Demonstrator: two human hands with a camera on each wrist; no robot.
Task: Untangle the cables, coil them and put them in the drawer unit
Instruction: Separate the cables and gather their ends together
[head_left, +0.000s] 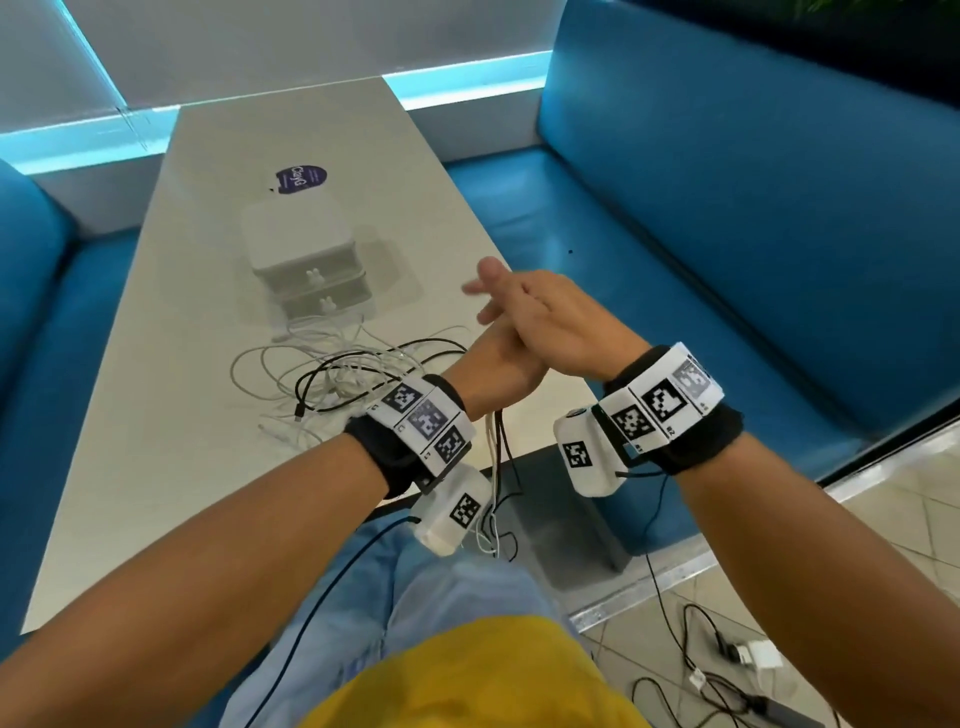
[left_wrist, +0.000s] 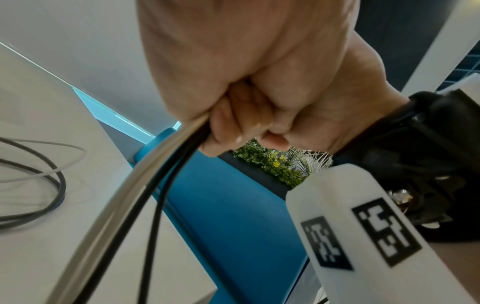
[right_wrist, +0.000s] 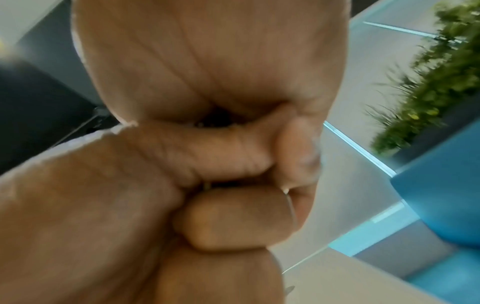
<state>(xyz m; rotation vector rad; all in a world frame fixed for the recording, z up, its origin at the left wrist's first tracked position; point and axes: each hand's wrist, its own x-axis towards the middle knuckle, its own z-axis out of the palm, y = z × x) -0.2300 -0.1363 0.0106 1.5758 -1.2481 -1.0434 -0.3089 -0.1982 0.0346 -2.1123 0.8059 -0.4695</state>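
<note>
At the near right edge of the table (head_left: 156, 467), the left hand (head_left: 493, 364) is gripping black and white cables (head_left: 496, 441); the right hand (head_left: 550, 322), fingers mostly straight, is lying over it. Most cables are lying tangled near the drawer unit (head_left: 311, 265). Untangling is probably beginning; next, one strand needs separating.

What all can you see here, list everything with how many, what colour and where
cables: several, white and black, tangled on the table in front of the drawer unit; a few strands hang from the left hand
drawer unit: one, white, two drawers, both closed, mid-table
table: one, pale grey, between the benches
sticker: one, dark purple, on the table behind the drawer unit
benches: two, blue, either side of the table
floor cables: some, black, with a white plug, lower right
left hand: grips white and black strands
right hand: laid over the left, its fingers extended
</note>
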